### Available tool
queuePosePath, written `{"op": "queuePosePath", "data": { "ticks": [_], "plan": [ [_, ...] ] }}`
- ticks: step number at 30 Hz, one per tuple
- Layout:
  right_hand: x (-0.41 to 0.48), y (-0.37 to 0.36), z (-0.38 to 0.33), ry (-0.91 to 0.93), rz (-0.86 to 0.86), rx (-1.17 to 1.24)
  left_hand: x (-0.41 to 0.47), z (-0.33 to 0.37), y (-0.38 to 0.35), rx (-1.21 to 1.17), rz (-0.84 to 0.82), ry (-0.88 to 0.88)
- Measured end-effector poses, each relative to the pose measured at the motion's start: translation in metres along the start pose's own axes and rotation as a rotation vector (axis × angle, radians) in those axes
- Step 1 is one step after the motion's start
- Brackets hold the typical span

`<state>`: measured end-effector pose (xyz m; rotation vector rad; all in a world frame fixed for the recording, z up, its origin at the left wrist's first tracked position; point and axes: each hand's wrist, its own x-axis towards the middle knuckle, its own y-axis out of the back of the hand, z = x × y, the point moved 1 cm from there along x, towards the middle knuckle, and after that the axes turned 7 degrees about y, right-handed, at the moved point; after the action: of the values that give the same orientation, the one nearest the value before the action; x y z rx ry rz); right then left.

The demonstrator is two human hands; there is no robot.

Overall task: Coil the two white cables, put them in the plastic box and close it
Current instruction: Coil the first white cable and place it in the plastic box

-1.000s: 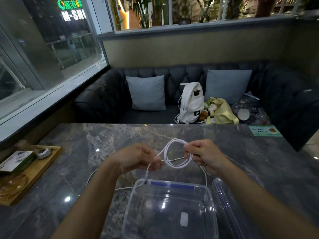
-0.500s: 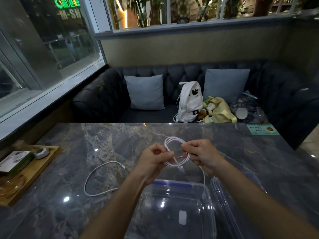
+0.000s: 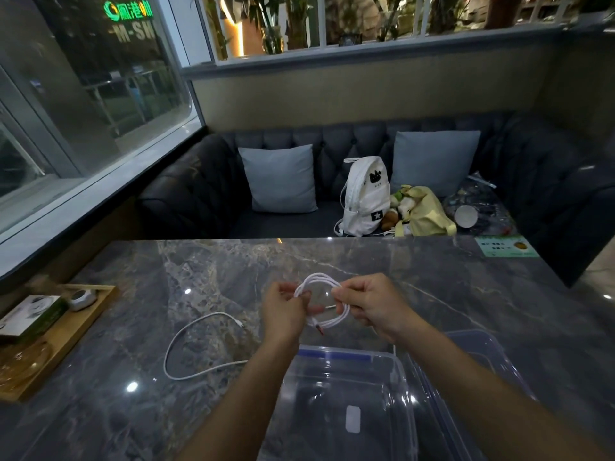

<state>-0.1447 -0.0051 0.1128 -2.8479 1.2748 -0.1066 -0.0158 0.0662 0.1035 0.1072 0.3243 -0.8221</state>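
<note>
A white cable [image 3: 318, 281] is wound into a small coil of several loops, held just above the marble table between both hands. My left hand [image 3: 283, 311] pinches its left side, and my right hand [image 3: 372, 306] grips its right side. One plug end hangs from the bottom of the coil. The second white cable [image 3: 196, 331] lies loose on the table to the left, in an open curve. The clear plastic box [image 3: 404, 397] stands open in front of me, nothing inside. Its clear lid [image 3: 479, 347] lies beside it on the right.
A wooden tray [image 3: 63, 341] with a small box, a white gadget and a glass dish sits at the table's left edge. A green card [image 3: 506, 251] lies at the far right corner. Behind the table a dark sofa holds cushions, a white backpack [image 3: 366, 194] and bags.
The coil has grown tighter with more loops, and the cable's loose tail has been drawn up into it. My left hand has moved in close to the coil.
</note>
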Motion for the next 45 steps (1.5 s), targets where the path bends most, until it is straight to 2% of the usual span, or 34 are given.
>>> {"op": "queuePosePath", "data": {
  "ticks": [2, 4, 6, 8, 10, 11, 13, 15, 17, 20, 22, 25, 27, 29, 31, 33, 34, 36, 39, 42, 45],
  "plan": [
    [-0.001, 0.0, -0.001, -0.009, 0.01, 0.006, 0.003, 0.001, -0.001, -0.142, -0.105, 0.141],
    [-0.002, 0.006, -0.002, -0.025, 0.032, 0.026, 0.003, 0.002, 0.004, -0.15, -0.274, 0.116],
    [-0.004, 0.016, -0.001, -0.055, 0.055, 0.075, 0.001, 0.005, 0.012, -0.04, -0.4, 0.056],
    [-0.007, 0.021, 0.001, -0.083, 0.05, 0.12, 0.003, 0.001, 0.02, 0.32, -0.349, -0.158],
    [-0.01, 0.021, 0.003, -0.102, 0.03, 0.14, 0.003, -0.005, 0.024, 0.862, -0.143, -0.546],
    [-0.011, 0.021, 0.003, -0.107, 0.023, 0.146, 0.001, -0.006, 0.024, 0.993, -0.094, -0.699],
    [-0.013, 0.025, 0.002, -0.116, 0.02, 0.159, -0.003, -0.003, 0.025, 0.989, -0.125, -0.793],
    [-0.016, 0.031, 0.001, -0.122, 0.017, 0.181, -0.002, 0.001, 0.031, 0.878, -0.303, -0.787],
    [-0.02, 0.034, 0.001, -0.119, 0.008, 0.177, 0.0, 0.002, 0.038, 0.797, -0.416, -0.75],
    [-0.022, 0.032, 0.002, -0.067, -0.02, 0.116, 0.004, -0.003, 0.046, 0.778, -0.254, -0.659],
    [-0.022, 0.029, -0.001, 0.011, -0.028, -0.019, 0.007, -0.009, 0.046, 0.714, -0.185, -0.56],
    [-0.02, 0.027, -0.009, 0.245, -0.026, -0.372, 0.005, -0.013, 0.048, 0.4, -0.185, -0.369],
    [-0.02, 0.028, -0.015, 0.466, -0.047, -0.609, 0.003, -0.017, 0.052, 0.185, -0.081, -0.305],
    [-0.022, 0.027, -0.017, 0.763, -0.099, -0.889, 0.001, -0.021, 0.055, -0.02, 0.014, -0.111],
    [-0.025, 0.024, -0.015, 0.992, -0.193, -1.084, 0.001, -0.022, 0.049, -0.208, -0.123, 0.253],
    [-0.028, 0.02, -0.012, 1.135, -0.244, -1.16, -0.002, -0.02, 0.044, -0.18, -0.315, 0.54],
    [-0.029, 0.017, -0.011, 1.195, -0.259, -1.175, -0.004, -0.019, 0.042, -0.146, -0.427, 0.61],
    [-0.03, 0.01, -0.008, 1.291, -0.293, -1.193, -0.005, -0.018, 0.035, -0.157, -0.591, 0.649],
    [-0.03, 0.005, -0.003, 1.385, -0.302, -1.262, -0.009, -0.01, 0.022, -0.281, -0.624, 0.648],
    [-0.03, 0.011, 0.002, 1.379, -0.171, -1.379, -0.008, -0.005, 0.013, -0.524, -0.449, 0.665],
    [-0.031, 0.014, 0.007, 1.291, 0.052, -1.399, -0.004, -0.005, 0.008, -0.549, -0.314, 0.576]
  ]
}}
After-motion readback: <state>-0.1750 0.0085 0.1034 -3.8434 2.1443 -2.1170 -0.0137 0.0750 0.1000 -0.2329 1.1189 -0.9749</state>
